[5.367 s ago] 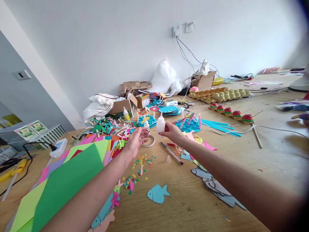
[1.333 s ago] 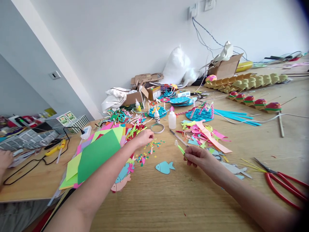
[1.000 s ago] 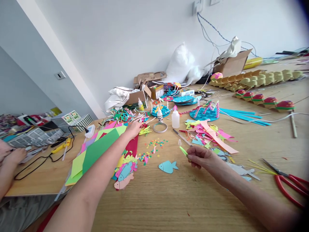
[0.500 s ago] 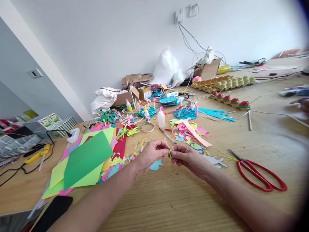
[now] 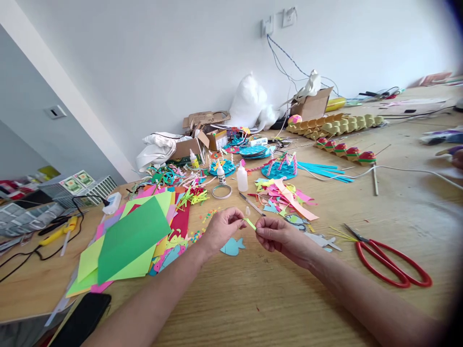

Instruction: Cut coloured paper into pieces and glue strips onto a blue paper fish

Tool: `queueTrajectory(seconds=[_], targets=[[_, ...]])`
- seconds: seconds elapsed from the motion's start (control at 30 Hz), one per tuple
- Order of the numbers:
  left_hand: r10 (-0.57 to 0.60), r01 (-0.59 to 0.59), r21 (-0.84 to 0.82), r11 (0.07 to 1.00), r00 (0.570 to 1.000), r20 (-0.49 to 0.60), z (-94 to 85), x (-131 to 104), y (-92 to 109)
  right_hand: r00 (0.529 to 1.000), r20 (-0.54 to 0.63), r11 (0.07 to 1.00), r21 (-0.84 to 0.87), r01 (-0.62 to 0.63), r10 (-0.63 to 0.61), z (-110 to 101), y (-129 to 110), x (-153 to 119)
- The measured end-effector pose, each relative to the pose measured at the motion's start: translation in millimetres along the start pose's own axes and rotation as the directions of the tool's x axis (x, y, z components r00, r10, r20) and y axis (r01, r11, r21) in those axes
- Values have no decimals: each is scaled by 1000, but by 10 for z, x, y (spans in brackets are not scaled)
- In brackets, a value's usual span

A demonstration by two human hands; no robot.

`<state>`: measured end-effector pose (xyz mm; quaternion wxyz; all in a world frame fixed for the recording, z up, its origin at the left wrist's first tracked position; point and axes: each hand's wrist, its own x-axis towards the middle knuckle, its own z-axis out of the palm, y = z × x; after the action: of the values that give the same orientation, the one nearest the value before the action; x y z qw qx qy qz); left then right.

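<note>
A short yellow-green paper strip (image 5: 250,223) spans the gap between my hands above the wooden table (image 5: 253,299). My left hand (image 5: 226,229) pinches its left end between thumb and fingers. Its right end is pinched in my right hand (image 5: 277,233). Beneath my left hand lies a blue paper fish (image 5: 232,246). Just beyond the hands are a small clear cap (image 5: 248,211), a thin pointed tool (image 5: 252,203) and a white squeeze bottle (image 5: 242,178).
Red-handled scissors (image 5: 392,262) lie at the right. Stacked coloured paper (image 5: 133,238) and a black phone (image 5: 81,318) are at the left. Paper scraps (image 5: 284,195), a tape roll (image 5: 221,192) and egg cartons (image 5: 352,125) sit farther back. Another person's hand (image 5: 457,156) shows at the right edge.
My hands have moved slightly apart. The strip, earlier bent between my fingertips, now stretches nearly straight between them, and more of the blue fish shows.
</note>
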<state>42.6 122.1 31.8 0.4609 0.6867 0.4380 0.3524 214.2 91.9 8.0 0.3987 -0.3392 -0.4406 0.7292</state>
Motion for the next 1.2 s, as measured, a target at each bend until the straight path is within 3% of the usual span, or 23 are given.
queueTrajectory(seconds=[0.13,0.23,0.4,0.57,0.7,0.8,1.0,1.2], targets=[[137,-120,294,948,990,-37,-207,9,53,999,31,999,42,10,-11,-19,-20,-18],[133,-120,287,950,991,-26,-330,3,100,998,59,998,64,-2,-2,-43,-30,-25],[-1,1,1,1000,1000,-13,-367,-66,207,990,137,993,108,-42,27,-95,-30,-22],[-115,115,-348,930,993,21,-260,-211,298,985,167,996,80,-50,36,-113,-38,-39],[-126,98,-523,847,992,-19,-178,-265,286,993,119,1000,-25,4,-1,-38,-71,-66],[-121,56,-544,837,989,-84,-164,-260,265,997,57,986,-155,61,-53,63,-123,-88],[-105,51,-465,884,990,-90,-214,-289,287,993,-38,881,-467,78,-108,220,-227,-156],[-47,16,-303,953,994,-95,-250,-329,297,950,-100,683,-717,138,-297,246,-304,-246]])
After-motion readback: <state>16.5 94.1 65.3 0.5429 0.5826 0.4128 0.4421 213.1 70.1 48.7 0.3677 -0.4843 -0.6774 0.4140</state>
